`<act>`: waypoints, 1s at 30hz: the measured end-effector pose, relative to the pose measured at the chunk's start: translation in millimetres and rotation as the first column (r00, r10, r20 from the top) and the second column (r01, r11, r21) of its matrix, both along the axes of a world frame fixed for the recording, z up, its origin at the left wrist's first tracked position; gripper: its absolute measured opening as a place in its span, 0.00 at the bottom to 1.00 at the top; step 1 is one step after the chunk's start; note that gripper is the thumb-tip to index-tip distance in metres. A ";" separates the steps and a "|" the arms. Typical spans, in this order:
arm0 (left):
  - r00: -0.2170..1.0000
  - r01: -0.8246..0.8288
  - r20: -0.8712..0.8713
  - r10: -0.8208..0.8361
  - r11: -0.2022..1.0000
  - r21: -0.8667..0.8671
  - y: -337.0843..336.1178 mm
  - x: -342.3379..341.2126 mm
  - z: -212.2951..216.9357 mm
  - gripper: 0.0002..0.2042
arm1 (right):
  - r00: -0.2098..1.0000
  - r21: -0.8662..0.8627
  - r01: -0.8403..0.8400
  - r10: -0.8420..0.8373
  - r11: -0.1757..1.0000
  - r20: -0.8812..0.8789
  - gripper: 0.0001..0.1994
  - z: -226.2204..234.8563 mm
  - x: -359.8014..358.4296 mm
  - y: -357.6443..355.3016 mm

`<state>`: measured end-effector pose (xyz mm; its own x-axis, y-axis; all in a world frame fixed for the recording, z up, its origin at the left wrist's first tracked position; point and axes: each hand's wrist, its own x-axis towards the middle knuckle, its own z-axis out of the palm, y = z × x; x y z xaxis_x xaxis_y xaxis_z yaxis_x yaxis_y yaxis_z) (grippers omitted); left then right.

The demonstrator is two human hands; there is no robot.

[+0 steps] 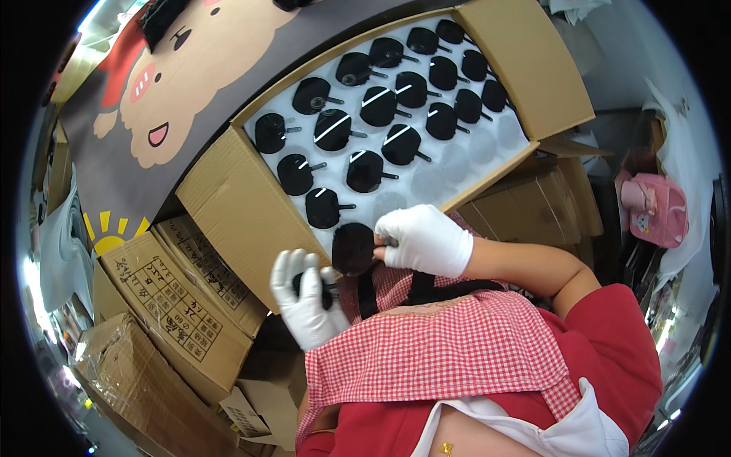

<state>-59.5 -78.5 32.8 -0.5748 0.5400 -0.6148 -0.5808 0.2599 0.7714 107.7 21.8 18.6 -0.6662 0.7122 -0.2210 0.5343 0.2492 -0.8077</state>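
My right hand (428, 240), in a white glove with bare fingertips, is closed on the short stem of a glossy black round disc (353, 250). That disc is at the near left corner of the open cardboard box (449, 203). My left hand (306, 298), also gloved in white, curls around a small dark object (327, 295); its fingers hide most of it, so I cannot tell its kind. Inside the box, several black discs with stems, one of them this disc (365, 170), lie in rows on a translucent white sheet (289, 206).
Box flaps spread out at left (240, 206) and right (533, 68). Labelled cartons (164, 301) stand at the left, and a taped carton (137, 388) lies nearer. More cartons (533, 209) are at the right, before a pink bag (661, 209). A cartoon-printed grey cover (190, 99) lies beyond.
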 end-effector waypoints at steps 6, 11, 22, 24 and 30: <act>0.794 0.371 -0.494 -0.355 0.926 -0.069 -2.4 -30.6 -10.9 0.14 | 0.966 0.326 0.009 -0.093 0.945 0.242 0.08 -6.7 50.5 16.7; 0.231 0.707 -0.774 -0.589 0.648 -0.282 12.7 -10.9 -26.6 0.16 | 0.886 0.385 0.162 -0.306 0.909 0.349 0.08 5.0 110.5 35.8; -0.148 0.747 -0.836 -0.529 0.494 -0.445 74.0 51.3 -27.1 0.16 | 0.710 0.605 0.292 -0.592 0.741 0.382 0.08 -1.0 197.9 69.9; 0.126 0.861 -0.780 -0.613 0.458 -0.221 84.8 61.8 -28.5 0.21 | 0.724 0.635 0.261 -0.583 0.727 0.369 0.07 0.9 204.0 75.1; 0.617 0.725 0.095 -0.781 0.611 0.317 117.6 116.9 -9.9 0.28 | 0.958 0.285 0.001 -0.083 0.959 0.274 0.13 45.2 121.5 54.7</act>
